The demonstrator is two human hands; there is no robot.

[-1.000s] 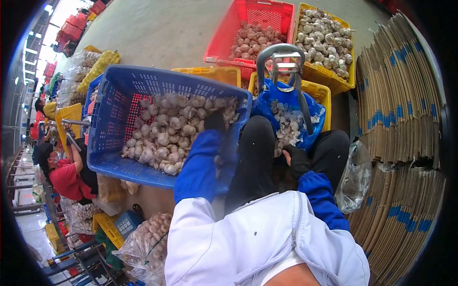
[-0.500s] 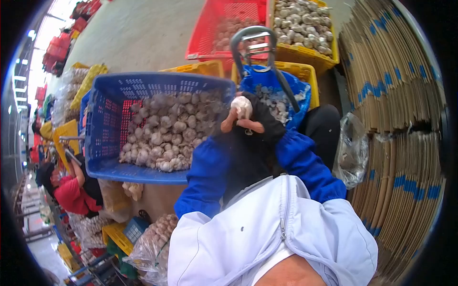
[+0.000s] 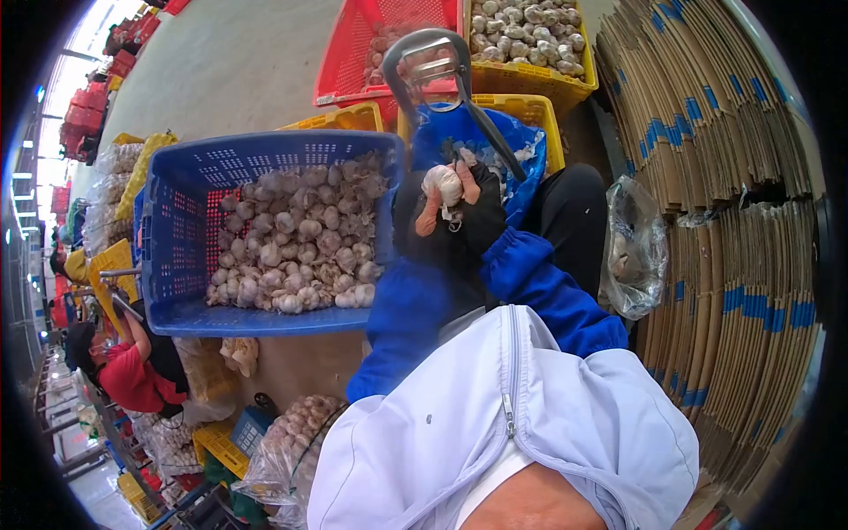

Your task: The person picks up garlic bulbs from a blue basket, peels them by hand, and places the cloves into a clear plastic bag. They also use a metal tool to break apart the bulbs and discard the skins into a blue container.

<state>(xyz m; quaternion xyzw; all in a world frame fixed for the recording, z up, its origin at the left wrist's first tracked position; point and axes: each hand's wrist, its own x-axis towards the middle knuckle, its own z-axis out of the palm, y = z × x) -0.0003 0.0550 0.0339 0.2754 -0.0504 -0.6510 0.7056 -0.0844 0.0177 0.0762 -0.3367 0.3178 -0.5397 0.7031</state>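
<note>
A whitish garlic bulb (image 3: 441, 184) is held between my two hands in front of my dark-trousered legs. My left hand (image 3: 426, 217), in a dark fingerless covering, grips it from the left and below. My right hand (image 3: 474, 196), covered the same way, presses fingers and thumb on its right side. Loose papery skin (image 3: 453, 217) hangs beneath the bulb, and more pale skin shows by the right fingertips. Just beyond the hands sits a blue bag (image 3: 527, 181) with skin scraps inside. Left of them, a blue crate (image 3: 265, 323) holds many garlic bulbs (image 3: 296, 238).
A grey curved handle with a metal frame (image 3: 465, 71) rises above the bag. Behind are a red crate (image 3: 329, 75) and a yellow crate (image 3: 570, 87) of garlic. Flattened cardboard (image 3: 707, 309) stacks at right beside a clear plastic bag (image 3: 636, 256). Someone in red (image 3: 132, 378) works at left.
The view has shifted, so the crates appear further left. My hands have come slightly toward my body with the bulb, and my right fingers now lie higher along its side, with loose skin showing.
</note>
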